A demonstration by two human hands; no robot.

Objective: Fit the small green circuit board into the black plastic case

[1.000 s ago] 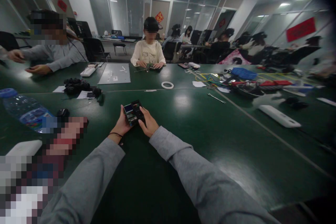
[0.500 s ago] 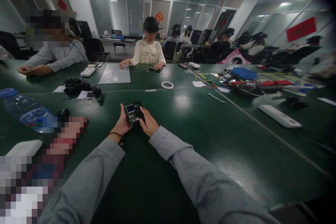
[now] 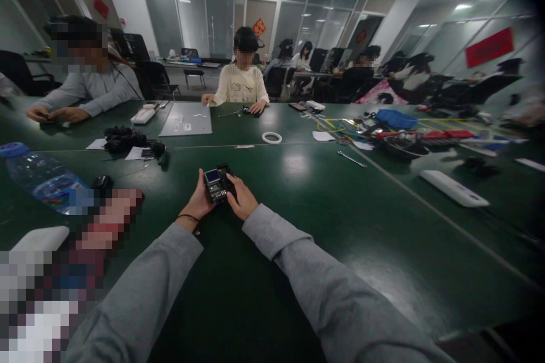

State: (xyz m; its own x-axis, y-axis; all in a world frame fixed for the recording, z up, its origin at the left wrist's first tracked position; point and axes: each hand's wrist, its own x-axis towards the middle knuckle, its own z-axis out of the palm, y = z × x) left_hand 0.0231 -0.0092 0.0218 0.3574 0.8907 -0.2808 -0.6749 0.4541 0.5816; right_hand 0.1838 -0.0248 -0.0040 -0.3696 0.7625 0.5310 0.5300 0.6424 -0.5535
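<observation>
A small black electronic device with a little screen and an exposed circuit board [image 3: 218, 188] is held just above the green table [image 3: 272, 249]. My left hand [image 3: 200, 195] grips its left side, thumb along the edge near the screen. On the other side, my right hand [image 3: 242, 198] holds a black part at the device's right edge, with fingers curled round it. Whether that black part is joined to the board or separate, I cannot tell. The undersides of the device and most of my left fingers are hidden.
A water bottle [image 3: 46, 178] lies tilted at the left, near black gear [image 3: 128, 140]. Ahead are a roll of white tape [image 3: 271, 138], a wrench [image 3: 351, 159] and a grey board [image 3: 186, 120]. A white power bank-like bar [image 3: 453, 188] lies right. Two people sit opposite.
My hands and the device stay almost still. The person opposite has drawn a hand back from the grey board, leaving a small white strip on it.
</observation>
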